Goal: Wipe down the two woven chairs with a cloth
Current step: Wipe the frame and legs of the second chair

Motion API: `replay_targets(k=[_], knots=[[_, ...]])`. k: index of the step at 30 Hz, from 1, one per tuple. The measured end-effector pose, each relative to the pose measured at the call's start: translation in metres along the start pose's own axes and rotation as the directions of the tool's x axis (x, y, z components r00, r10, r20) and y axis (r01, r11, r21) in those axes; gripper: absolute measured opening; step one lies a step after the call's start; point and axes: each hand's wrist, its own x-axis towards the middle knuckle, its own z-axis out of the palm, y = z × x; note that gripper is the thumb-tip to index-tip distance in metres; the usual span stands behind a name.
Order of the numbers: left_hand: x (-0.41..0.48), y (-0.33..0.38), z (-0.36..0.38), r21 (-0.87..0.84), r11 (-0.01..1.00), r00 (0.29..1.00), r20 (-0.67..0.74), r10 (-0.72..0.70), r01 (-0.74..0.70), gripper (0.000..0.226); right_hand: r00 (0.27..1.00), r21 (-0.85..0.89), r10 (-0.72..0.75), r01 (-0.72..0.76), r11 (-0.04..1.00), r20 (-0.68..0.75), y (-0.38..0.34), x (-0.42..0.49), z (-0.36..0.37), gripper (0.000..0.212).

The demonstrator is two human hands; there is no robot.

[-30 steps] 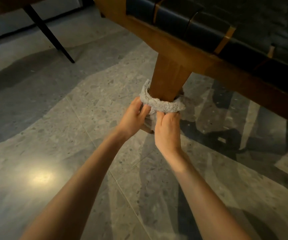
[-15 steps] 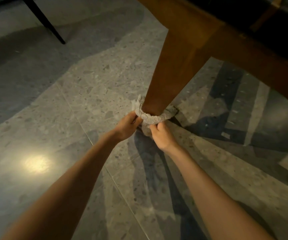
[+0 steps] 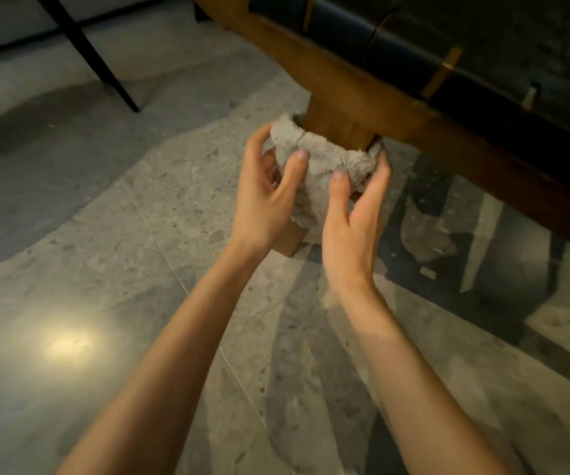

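The grey cloth [image 3: 314,166] is wrapped around the wooden chair leg [image 3: 338,126], high up, just under the seat frame [image 3: 396,108]. Its upper edge circles the leg and a loose flap hangs down the near side. The left hand [image 3: 263,197] holds the cloth from the left, thumb pressed on the front of it and fingers curled around its far side. The right hand [image 3: 352,228] holds it from the right, thumb on the front and fingers bent around the right side of the leg. Both hands grip the cloth against the leg. Below them the foot of the leg shows on the floor [image 3: 139,217], a speckled stone tile. Above, the seat has dark woven straps [image 3: 407,46]. A thin black furniture leg [image 3: 105,70] stands well apart near the floor's top left corner.
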Motion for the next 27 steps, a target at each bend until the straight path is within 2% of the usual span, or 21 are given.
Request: replay_targets(k=[3, 6, 12, 16, 21, 23, 25, 27], knots=[[0.006, 0.020, 0.007, -0.016, 0.992, 0.992, 0.039, 0.122, -0.122, 0.030, 1.000, 0.008, -0.008, 0.008, 1.000, -0.017, -0.012, 0.007, -0.004, 0.054], [0.006, 0.023, 0.011, 0.009, 0.985, 0.981, 0.093, 0.169, -0.171, 0.022, 1.000, 0.000, 0.022, -0.022, 1.000, 0.001, -0.014, 0.007, -0.003, 0.054], [0.009, -0.008, -0.002, 0.176, 0.974, 0.979, 0.172, 0.109, -0.140, 0.018, 0.999, 0.011, -0.023, 0.022, 1.000, 0.025, 0.000, 0.005, 0.005, 0.048], [0.004, -0.044, -0.015, 0.197, 0.980, 0.975, 0.224, -0.002, -0.043, 0.024, 0.998, -0.053, -0.004, 0.008, 0.999, 0.064, 0.031, -0.007, 0.010, 0.045], [-0.004, -0.096, -0.037, 0.272, 0.955, 0.925, 0.321, -0.202, 0.115, 0.030, 0.959, -0.074, 0.182, -0.169, 0.983, 0.217, 0.081, -0.026, 0.023, 0.056], [-0.006, -0.112, -0.045, 0.330, 0.924, 0.881, 0.357, -0.311, 0.192, 0.030, 0.906, -0.104, 0.316, -0.298, 0.949, 0.282, 0.099, -0.029, 0.027, 0.060], [-0.007, -0.123, -0.050, 0.440, 0.878, 0.854, 0.369, -0.367, 0.188, 0.032, 0.832, -0.165, 0.442, -0.409, 0.897, 0.336, 0.113, -0.030, 0.032, 0.062], [-0.010, -0.129, -0.052, 0.501, 0.850, 0.859, 0.352, -0.373, 0.164, 0.031, 0.777, -0.182, 0.513, -0.481, 0.858, 0.365, 0.121, -0.034, 0.036, 0.061]])
